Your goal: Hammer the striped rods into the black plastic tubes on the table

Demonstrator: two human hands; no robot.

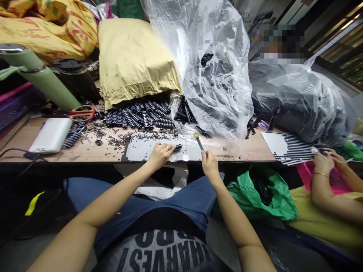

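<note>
My left hand [161, 155] is closed around a short black tube [177, 147], just above a pale sheet [138, 148] at the bench's front edge. To its right, my right hand [210, 163] grips the dark handle of a small mallet [196, 135] with a round yellow-green head, which points away from me. Two white discs [185, 158] lie on the sheet near the black tube. Small black rings [113, 138] are scattered to the left. Behind them lies a heap of black rods with pale beaded rows [136, 115].
A yellow sack [136, 56] and a clear plastic bag [218, 87] of black parts stand behind. Scissors [82, 113], a white box [51, 135] and a green flask [42, 79] are left. At right, a co-worker's hands [326, 160] work beside a green bag [263, 192].
</note>
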